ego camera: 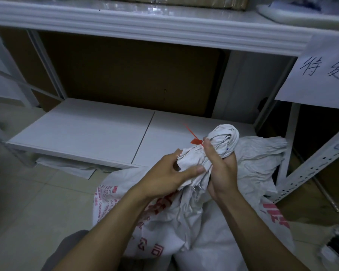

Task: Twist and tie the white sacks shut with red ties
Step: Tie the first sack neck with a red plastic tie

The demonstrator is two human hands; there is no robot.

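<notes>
Sack [184, 227] of white woven stuff with red print stands on the tiled floor [27, 192] in the lower middle of the head view, between the person's forearms. Its neck [226, 140] is gathered and twisted into a tight bunch that rises right of centre. The right hand [220, 173] grips this neck from the right, fingers curled round it and thumb up along the cloth. The left hand [170, 173] holds the same bunch from the left, a little lower, thumb pressed across the front of the cloth and fingers curled behind. A red tie [194, 139] sits at the neck just above the right thumb tip; its flat tag lies against the cloth and its thin tail sticks out up and to the left. Whether it goes all the way round the neck cannot be told. A second sack [262, 159], crumpled, lies just behind and to the right, touching the first. Beyond both stands a white rack: a low shelf [86, 133] near the floor, brown cardboard [125, 75] behind it, a top shelf [145, 22] above. A paper sign [321, 79] with handwritten characters hangs from the top shelf at the right
</notes>
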